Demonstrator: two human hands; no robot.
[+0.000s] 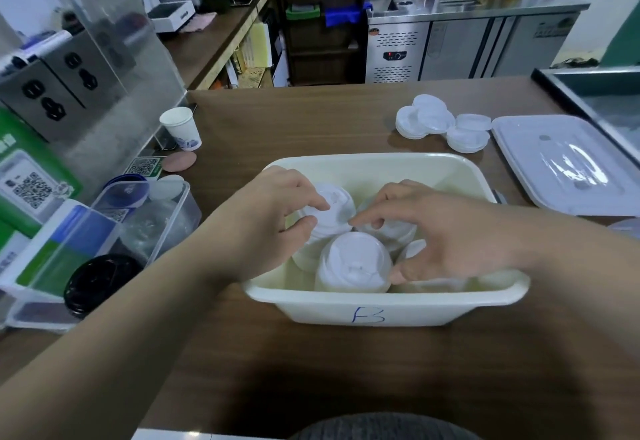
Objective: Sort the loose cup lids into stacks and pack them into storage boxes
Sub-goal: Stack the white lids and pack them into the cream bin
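Observation:
A cream storage box (381, 308) marked "B" in blue sits on the brown table in front of me. Inside it stand several stacks of white cup lids. My left hand (277, 217) grips the top of the left lid stack (334, 209) between thumb and fingers. My right hand (436, 231) reaches into the box from the right, its fingers curled over another lid stack (388, 231), which it partly hides. A third lid stack (353, 263) stands free at the front. Loose translucent flat lids (440, 122) lie in small piles on the table beyond the box.
The box's clear cover (561, 162) lies at the right. At the left stand a paper cup (181, 127), a clear container (156, 217), a black lid (100, 283), QR code signs and a metal socket panel. A glass case edges the far right.

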